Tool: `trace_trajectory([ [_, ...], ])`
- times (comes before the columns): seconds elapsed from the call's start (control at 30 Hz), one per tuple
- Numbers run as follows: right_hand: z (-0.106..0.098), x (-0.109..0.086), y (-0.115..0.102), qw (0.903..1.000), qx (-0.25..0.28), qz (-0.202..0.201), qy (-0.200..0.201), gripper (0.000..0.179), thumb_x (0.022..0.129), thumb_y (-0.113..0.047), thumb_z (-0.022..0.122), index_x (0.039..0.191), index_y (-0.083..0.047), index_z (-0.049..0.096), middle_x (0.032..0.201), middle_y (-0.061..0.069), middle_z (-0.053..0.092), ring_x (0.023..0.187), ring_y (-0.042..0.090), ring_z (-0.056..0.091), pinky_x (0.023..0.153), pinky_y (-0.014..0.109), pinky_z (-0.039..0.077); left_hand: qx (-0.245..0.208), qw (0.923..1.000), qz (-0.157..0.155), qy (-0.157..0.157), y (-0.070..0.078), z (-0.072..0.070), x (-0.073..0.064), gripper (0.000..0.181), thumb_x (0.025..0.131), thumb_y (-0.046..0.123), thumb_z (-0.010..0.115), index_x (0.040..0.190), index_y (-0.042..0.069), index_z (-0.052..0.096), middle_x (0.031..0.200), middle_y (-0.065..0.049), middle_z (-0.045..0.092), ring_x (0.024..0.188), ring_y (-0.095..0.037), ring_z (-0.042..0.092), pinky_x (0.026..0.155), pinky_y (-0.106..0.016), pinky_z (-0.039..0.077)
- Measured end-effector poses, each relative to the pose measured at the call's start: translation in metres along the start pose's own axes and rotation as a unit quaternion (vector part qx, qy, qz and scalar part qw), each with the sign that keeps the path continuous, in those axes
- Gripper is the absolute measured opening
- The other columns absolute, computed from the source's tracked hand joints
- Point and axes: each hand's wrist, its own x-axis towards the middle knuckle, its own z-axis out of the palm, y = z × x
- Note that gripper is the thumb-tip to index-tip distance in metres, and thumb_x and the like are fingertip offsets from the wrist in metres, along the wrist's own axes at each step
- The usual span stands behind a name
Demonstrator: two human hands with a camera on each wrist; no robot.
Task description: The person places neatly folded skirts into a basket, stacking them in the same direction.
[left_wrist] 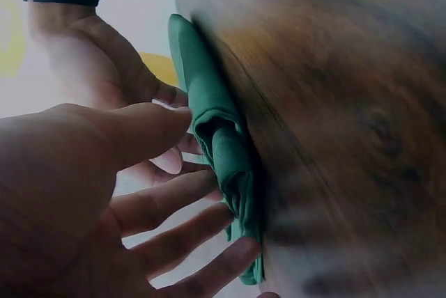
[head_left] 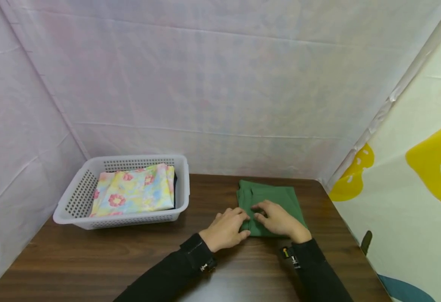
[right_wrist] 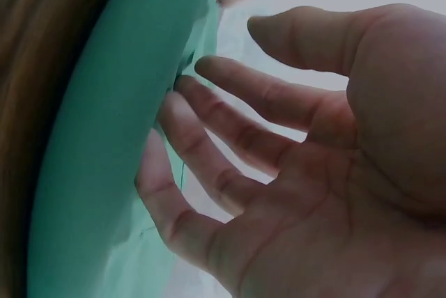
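A folded green cloth [head_left: 281, 196] lies on the table to the right, its layers and rolled folds showing along one edge in the left wrist view. Against its left edge rests my left hand [head_left: 226, 228], and the fingers [left_wrist: 185, 235] touch the folds without curling round them. My right hand [head_left: 278, 220] is on top of the cloth, palm down. In the right wrist view its fingers [right_wrist: 230, 138] bend lightly, with the tips against the fabric. Neither thumb pinches the cloth.
A white perforated basket [head_left: 130, 222] stands on the left of the table. Inside lies a folded floral cloth [head_left: 137, 191] over something dark. White fabric walls [head_left: 205, 84] surround the brown wooden table [head_left: 92, 251]; yellow shapes mark the right wall.
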Motion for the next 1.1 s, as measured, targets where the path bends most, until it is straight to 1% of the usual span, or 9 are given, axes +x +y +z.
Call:
trace_trajectory([
  [0.07,0.002,0.000,-0.004,0.9999,0.007,-0.008,-0.009,0.038,0.121,-0.021,0.066,0.154,-0.002,0.072,0.151,0.019,0.072,0.125,0.033,0.075,0.104,0.055,0.066,0.017,0.9998,-0.002,-0.001,-0.001,0.000,-0.002,0.047,0.112,0.035,0.082,0.151,0.011,0.076,0.161,-0.009,0.071,0.144,-0.035,0.069,0.119,-0.069,0.060],
  [0.17,0.004,-0.001,-0.008,0.9996,0.005,-0.023,-0.017,0.037,0.121,-0.020,0.065,0.151,-0.002,0.073,0.148,0.018,0.072,0.124,0.034,0.075,0.103,0.055,0.066,0.041,0.9992,-0.001,-0.001,-0.001,-0.001,-0.005,0.045,0.111,0.036,0.084,0.147,0.011,0.079,0.155,-0.009,0.074,0.137,-0.033,0.072,0.114,-0.064,0.064],
  [0.3,0.005,-0.001,-0.014,0.9991,-0.004,-0.036,-0.019,0.035,0.122,-0.019,0.062,0.149,-0.001,0.075,0.146,0.016,0.074,0.130,0.038,0.075,0.107,0.058,0.065,0.062,0.9981,0.000,-0.003,0.000,-0.006,-0.009,0.042,0.109,0.037,0.085,0.142,0.012,0.081,0.147,-0.007,0.076,0.128,-0.030,0.074,0.106,-0.058,0.066],
  [0.37,0.006,0.000,-0.017,0.9989,-0.004,-0.041,-0.023,0.034,0.122,-0.018,0.061,0.148,-0.001,0.075,0.145,0.016,0.074,0.133,0.040,0.074,0.109,0.060,0.064,0.070,0.9975,-0.001,-0.007,0.000,-0.008,-0.013,0.041,0.109,0.039,0.086,0.141,0.013,0.082,0.145,-0.007,0.076,0.126,-0.029,0.074,0.104,-0.056,0.066],
  [0.5,0.009,0.001,-0.023,0.9982,0.007,-0.048,-0.036,0.035,0.123,-0.019,0.061,0.149,-0.001,0.075,0.148,0.017,0.074,0.137,0.042,0.073,0.113,0.062,0.062,0.076,0.9969,-0.003,-0.017,-0.001,-0.011,-0.021,0.041,0.109,0.042,0.085,0.139,0.014,0.083,0.140,-0.006,0.075,0.123,-0.028,0.074,0.103,-0.054,0.066],
  [0.6,0.012,0.001,-0.026,0.9973,0.009,-0.058,-0.043,0.036,0.123,-0.020,0.060,0.150,-0.001,0.075,0.150,0.017,0.073,0.138,0.040,0.073,0.113,0.060,0.063,0.080,0.9966,-0.001,-0.020,-0.002,-0.013,-0.027,0.040,0.109,0.044,0.084,0.136,0.013,0.084,0.135,-0.006,0.075,0.119,-0.027,0.074,0.100,-0.054,0.067],
  [0.7,0.014,0.002,-0.029,0.9964,0.006,-0.070,-0.047,0.036,0.123,-0.022,0.059,0.150,-0.002,0.075,0.149,0.016,0.074,0.135,0.037,0.074,0.109,0.057,0.064,0.085,0.9962,0.003,-0.016,-0.005,-0.015,-0.033,0.039,0.110,0.044,0.083,0.132,0.013,0.084,0.130,-0.006,0.075,0.114,-0.027,0.074,0.097,-0.053,0.067],
  [0.8,0.016,0.002,-0.033,0.9955,0.012,-0.077,-0.053,0.037,0.123,-0.022,0.059,0.150,-0.002,0.075,0.150,0.015,0.074,0.136,0.037,0.074,0.109,0.057,0.064,0.089,0.9960,0.005,-0.011,-0.008,-0.016,-0.039,0.037,0.110,0.043,0.084,0.130,0.012,0.085,0.128,-0.006,0.075,0.112,-0.026,0.074,0.094,-0.052,0.068],
  [1.1,0.026,0.002,-0.046,0.9921,0.021,-0.105,-0.065,0.037,0.123,-0.021,0.061,0.151,-0.001,0.074,0.155,0.017,0.072,0.144,0.041,0.071,0.116,0.061,0.062,0.086,0.9963,0.005,-0.002,-0.016,-0.022,-0.062,0.035,0.108,0.042,0.086,0.128,0.012,0.086,0.123,-0.004,0.075,0.103,-0.024,0.073,0.083,-0.045,0.065],
])
